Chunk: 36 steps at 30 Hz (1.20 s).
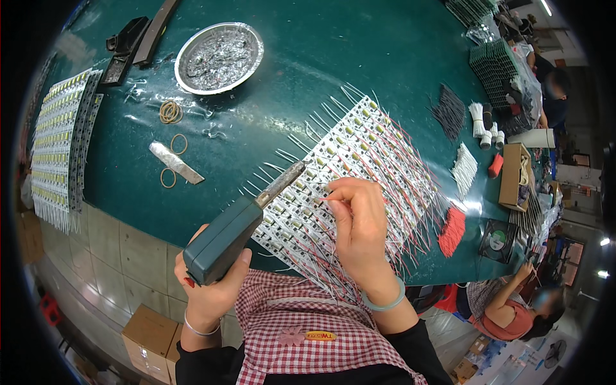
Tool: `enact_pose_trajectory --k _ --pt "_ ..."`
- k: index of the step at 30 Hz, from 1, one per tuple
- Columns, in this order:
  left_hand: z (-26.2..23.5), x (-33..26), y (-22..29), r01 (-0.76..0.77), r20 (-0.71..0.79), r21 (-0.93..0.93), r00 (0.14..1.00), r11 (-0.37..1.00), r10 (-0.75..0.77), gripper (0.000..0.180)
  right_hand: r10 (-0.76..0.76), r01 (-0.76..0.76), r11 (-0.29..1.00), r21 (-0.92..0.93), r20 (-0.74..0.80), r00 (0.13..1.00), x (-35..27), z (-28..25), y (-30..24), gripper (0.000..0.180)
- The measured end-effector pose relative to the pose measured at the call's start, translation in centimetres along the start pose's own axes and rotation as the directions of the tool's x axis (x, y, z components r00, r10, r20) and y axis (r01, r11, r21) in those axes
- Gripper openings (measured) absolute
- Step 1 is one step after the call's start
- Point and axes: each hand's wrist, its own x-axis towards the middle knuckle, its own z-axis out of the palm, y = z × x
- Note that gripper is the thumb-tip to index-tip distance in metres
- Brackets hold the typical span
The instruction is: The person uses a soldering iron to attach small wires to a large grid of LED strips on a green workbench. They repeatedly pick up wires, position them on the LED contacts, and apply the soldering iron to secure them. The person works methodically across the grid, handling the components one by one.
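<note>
My left hand (pixel 221 292) is closed around a dark green soldering gun (pixel 224 237). Its metal tip (pixel 285 183) reaches over the left edge of a panel of small white circuit boards (pixel 282 218); I cannot tell if they touch. Thumb and forefinger of my right hand (pixel 360 224) pinch a thin red wire (pixel 324 199) above the panel, close to the tip. Many white and red wires stick out from the boards. Part of the panel is hidden under my right hand.
Right of the panel lie bundles of red wires (pixel 452 232), white wires (pixel 464 170) and black wires (pixel 448 112). A metal bowl (pixel 183 54), rubber bands (pixel 171 112) and a flat strip (pixel 176 163) lie left. More board panels (pixel 54 147) hang over the left edge. Other people work at right.
</note>
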Motion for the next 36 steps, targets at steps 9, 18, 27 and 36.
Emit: enact_pose_trajectory --k 9,18,27,36 --pt "-0.3 0.4 1.5 0.037 0.04 0.061 0.998 0.997 -0.04 0.03 -0.128 0.117 0.981 -0.157 -0.063 0.99 0.5 1.0 2.2 0.017" --pt "0.0 0.8 1.1 -0.07 0.072 0.056 0.995 0.996 0.066 0.026 -0.235 0.202 0.939 -0.277 -0.089 0.968 0.5 1.6 2.5 0.027" --pt "0.5 1.1 1.0 -0.183 0.096 0.068 0.98 0.981 0.176 0.024 -0.217 0.183 0.937 -0.297 -0.088 0.972 0.5 1.7 2.1 0.031" --pt "0.7 1.4 1.2 -0.204 0.135 0.11 0.973 0.973 0.188 0.023 -0.212 0.188 0.93 -0.315 -0.044 0.976 0.3 1.8 2.1 0.028"
